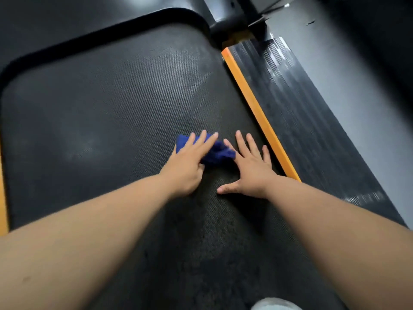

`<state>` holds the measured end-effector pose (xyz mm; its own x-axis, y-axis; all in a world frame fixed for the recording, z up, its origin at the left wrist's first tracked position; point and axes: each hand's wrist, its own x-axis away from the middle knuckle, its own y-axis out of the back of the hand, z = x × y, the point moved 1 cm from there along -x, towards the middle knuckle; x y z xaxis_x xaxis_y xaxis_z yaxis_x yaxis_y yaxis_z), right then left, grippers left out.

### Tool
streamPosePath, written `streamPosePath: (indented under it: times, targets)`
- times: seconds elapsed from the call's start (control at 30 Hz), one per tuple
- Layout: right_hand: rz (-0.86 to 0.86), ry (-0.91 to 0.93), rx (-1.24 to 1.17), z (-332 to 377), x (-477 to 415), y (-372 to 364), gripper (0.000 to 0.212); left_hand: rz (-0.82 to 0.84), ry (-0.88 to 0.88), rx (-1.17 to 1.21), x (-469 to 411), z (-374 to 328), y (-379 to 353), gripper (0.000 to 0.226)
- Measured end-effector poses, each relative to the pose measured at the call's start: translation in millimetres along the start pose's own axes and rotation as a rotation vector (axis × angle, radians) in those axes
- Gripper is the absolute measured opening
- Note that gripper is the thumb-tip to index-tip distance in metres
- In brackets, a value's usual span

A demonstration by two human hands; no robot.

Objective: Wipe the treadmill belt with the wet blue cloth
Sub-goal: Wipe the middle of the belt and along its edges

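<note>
The left hand (187,163) is pressing down on the cloth (215,152), fingers stretched nearly flat over its left part and the thumb tucked against its near edge, so it is pinning the cloth rather than clenching it. The cloth is lying bunched on the belt (107,113), right of the middle, between the two hands. The right hand (250,168) is lying flat on the belt with fingers spread wide and thumb pointing left, holding nothing; its index finger is touching the cloth's right edge. Just right of that hand the orange strip (257,110) is running far to near beside the side rail (312,121).
</note>
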<state>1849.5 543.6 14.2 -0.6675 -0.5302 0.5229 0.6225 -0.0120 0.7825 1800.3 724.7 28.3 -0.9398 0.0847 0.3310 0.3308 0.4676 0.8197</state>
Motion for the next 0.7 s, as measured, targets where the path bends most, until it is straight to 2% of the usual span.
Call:
streamPosePath:
  times: [0.03,0.1,0.13,0.17,0.2,0.27,0.33,0.37,0.43,0.57,0.63,0.7]
  targets:
    - [0.043,-0.001,-0.052,-1,1,7,0.118,0.009,0.007,0.085,10,4,7,0.082]
    - [0.039,-0.027,-0.295,-2,5,27,0.091,-0.134,0.142,0.201,18,16,28,0.089]
    - [-0.046,-0.062,-0.428,2,7,34,0.075,-0.212,0.245,0.214,17,25,37,0.091]
    - [-0.175,-0.085,-0.515,12,7,38,0.063,-0.222,0.350,0.187,15,34,45,0.091]
    - [-0.286,-0.062,-0.514,29,4,39,0.057,-0.157,0.438,0.114,13,44,51,0.090]
    - [-0.324,0.130,-0.275,71,-4,26,0.054,0.085,0.510,-0.067,11,59,52,0.089]
    - [-0.217,0.282,-0.004,101,-14,0,0.050,0.236,0.460,-0.197,15,66,49,0.108]
    - [-0.206,0.289,0.069,104,-19,-10,0.046,0.282,0.430,-0.245,18,68,48,0.122]
    - [-0.307,0.281,0.103,94,-25,-19,0.040,0.356,0.403,-0.318,25,68,46,0.144]
    - [-0.586,0.297,0.129,55,-24,-14,0.023,0.362,0.388,-0.369,26,59,45,0.155]
    - [-0.697,0.195,0.144,20,-27,0,0.023,0.338,0.424,-0.289,21,51,42,0.152]
    - [-0.702,0.047,0.070,6,-31,12,0.033,0.304,0.472,-0.236,14,46,39,0.149]
